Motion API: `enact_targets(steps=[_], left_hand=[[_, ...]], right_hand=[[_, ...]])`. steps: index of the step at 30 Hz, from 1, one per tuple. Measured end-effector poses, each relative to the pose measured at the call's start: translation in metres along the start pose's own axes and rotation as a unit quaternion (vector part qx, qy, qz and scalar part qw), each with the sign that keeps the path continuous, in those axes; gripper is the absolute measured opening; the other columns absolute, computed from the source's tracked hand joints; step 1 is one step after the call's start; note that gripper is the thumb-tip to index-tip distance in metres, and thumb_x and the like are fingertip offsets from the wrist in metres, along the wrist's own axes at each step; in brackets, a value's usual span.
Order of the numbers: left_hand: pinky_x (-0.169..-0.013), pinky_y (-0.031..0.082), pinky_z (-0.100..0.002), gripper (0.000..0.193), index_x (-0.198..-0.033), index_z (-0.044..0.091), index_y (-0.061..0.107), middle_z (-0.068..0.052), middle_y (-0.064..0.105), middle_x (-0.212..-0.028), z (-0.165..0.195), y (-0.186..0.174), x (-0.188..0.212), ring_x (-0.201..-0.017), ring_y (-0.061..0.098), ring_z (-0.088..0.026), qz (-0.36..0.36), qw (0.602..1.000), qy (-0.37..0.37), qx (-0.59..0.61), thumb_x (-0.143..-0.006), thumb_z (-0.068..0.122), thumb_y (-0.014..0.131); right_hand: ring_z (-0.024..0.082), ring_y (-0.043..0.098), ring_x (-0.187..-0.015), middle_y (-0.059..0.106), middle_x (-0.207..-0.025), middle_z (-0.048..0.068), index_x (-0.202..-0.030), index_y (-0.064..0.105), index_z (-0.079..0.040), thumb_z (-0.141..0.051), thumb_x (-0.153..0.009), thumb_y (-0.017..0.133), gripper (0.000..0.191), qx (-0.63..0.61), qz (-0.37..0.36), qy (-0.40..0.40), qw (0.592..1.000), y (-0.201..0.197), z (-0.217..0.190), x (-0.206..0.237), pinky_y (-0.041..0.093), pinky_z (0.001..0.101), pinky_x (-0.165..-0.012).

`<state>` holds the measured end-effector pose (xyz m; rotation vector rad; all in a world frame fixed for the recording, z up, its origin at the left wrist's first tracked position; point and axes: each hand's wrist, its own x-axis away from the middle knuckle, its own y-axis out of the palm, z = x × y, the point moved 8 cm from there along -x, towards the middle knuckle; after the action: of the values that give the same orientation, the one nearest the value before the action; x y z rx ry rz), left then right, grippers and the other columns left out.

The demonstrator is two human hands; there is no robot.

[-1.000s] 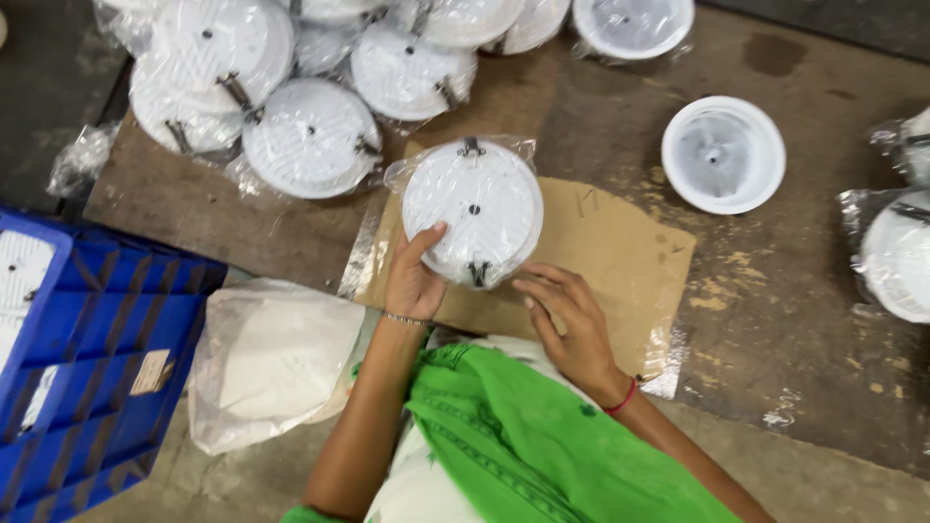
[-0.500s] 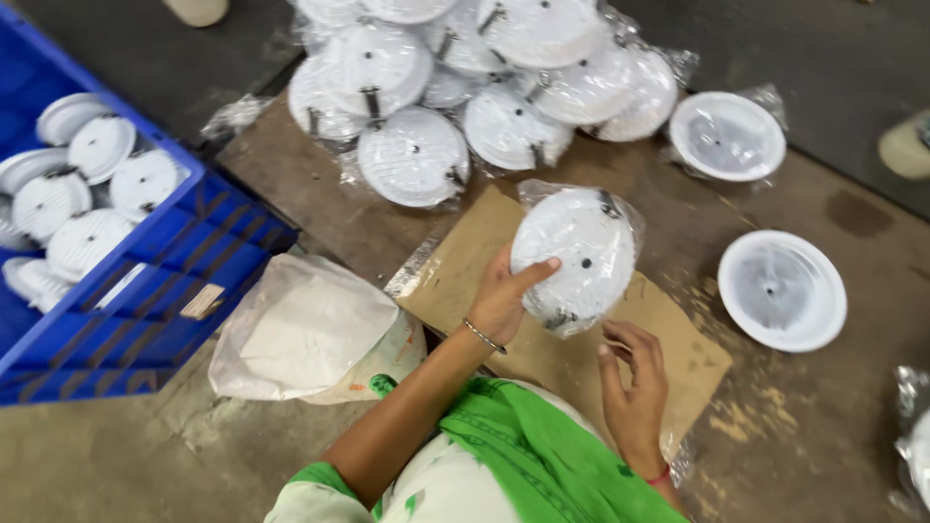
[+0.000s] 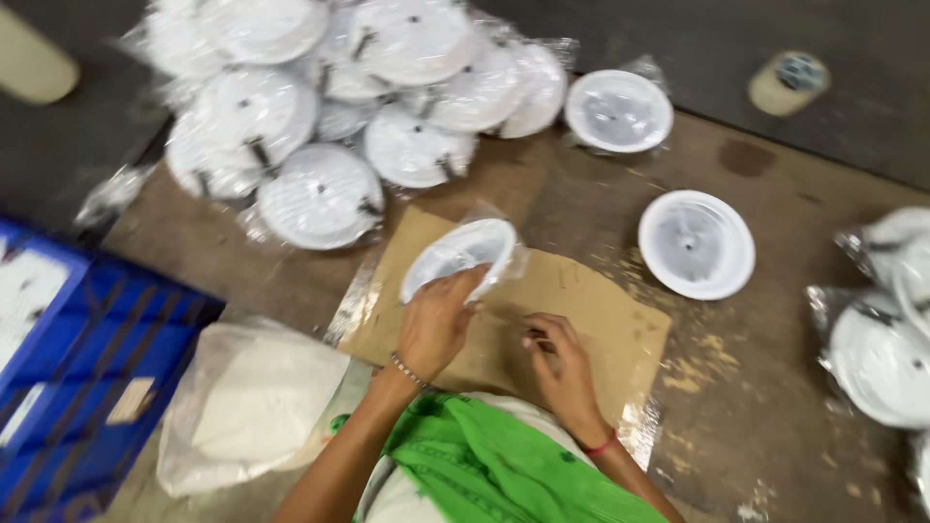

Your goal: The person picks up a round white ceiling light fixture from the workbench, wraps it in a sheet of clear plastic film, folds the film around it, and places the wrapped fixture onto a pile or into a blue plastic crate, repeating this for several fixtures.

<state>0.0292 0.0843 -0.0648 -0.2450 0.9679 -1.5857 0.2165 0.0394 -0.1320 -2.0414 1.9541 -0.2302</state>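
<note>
My left hand (image 3: 438,324) grips a round white lamp housing (image 3: 459,254) wrapped in clear plastic and holds it tilted on edge above a brown cardboard sheet (image 3: 591,305). My right hand (image 3: 560,366) rests on the cardboard just to the right, fingers loosely curled, with nothing visible in it. A pile of bagged white round housings (image 3: 329,97) lies on the floor beyond the cardboard. The picture is motion-blurred.
A blue plastic crate (image 3: 68,387) stands at the left. A white plastic sack (image 3: 247,407) lies beside it. Two unbagged white housings (image 3: 696,242) (image 3: 618,109) sit at the right, more bagged ones (image 3: 882,339) at the far right. A roll of tape (image 3: 790,82) lies behind.
My left hand has tipped the bagged housing from flat to on edge and drawn it nearer. The camera view swung, and my right hand stayed on the cardboard.
</note>
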Motion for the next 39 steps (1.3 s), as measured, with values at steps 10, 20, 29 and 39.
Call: enact_targets(steps=[10,20,29,39], left_hand=[[-0.110,0.039,-0.045,0.061,-0.139,0.013,0.060,-0.002,0.063,-0.144,-0.025,0.065,0.005,-0.132,0.057,-0.023,-0.049,0.981,0.099,-0.159,-0.081,-0.003,0.057],[-0.104,0.043,-0.045,0.057,-0.140,0.010,0.060,-0.008,0.068,-0.139,-0.010,0.110,-0.099,-0.122,0.061,-0.028,-0.036,0.988,0.149,-0.007,-0.086,-0.006,0.058],[-0.098,0.050,-0.039,0.043,-0.130,-0.006,0.055,-0.018,0.062,-0.124,-0.081,0.194,-0.310,-0.109,0.059,-0.026,0.223,0.806,-0.162,0.525,-0.094,0.006,0.076],[-0.103,0.048,-0.043,0.076,-0.141,-0.011,0.036,-0.030,0.050,-0.136,-0.103,0.230,-0.340,-0.120,0.057,-0.038,0.233,0.904,-0.249,0.259,-0.084,0.008,0.082]], right_hand=[[0.021,0.070,-0.106,0.065,-0.122,0.009,-0.117,0.069,-0.005,-0.005,-0.095,0.064,0.023,0.001,0.037,0.032,0.999,-0.011,0.003,0.000,0.060,0.0317,-0.087],[0.023,0.071,-0.100,0.066,-0.120,0.011,-0.118,0.067,-0.003,-0.003,-0.094,0.062,0.025,0.039,0.090,0.021,0.995,-0.036,0.023,0.001,0.060,0.0316,-0.084],[0.031,0.070,-0.098,0.071,-0.107,0.014,-0.108,0.069,-0.002,-0.002,-0.091,0.062,0.018,0.077,0.191,-0.003,0.979,-0.059,0.050,0.002,0.054,0.0346,-0.086],[0.028,0.072,-0.090,0.072,-0.103,0.013,-0.105,0.071,-0.004,-0.002,-0.090,0.063,0.017,0.049,0.208,0.041,0.976,-0.066,0.048,-0.002,0.056,0.0340,-0.080]])
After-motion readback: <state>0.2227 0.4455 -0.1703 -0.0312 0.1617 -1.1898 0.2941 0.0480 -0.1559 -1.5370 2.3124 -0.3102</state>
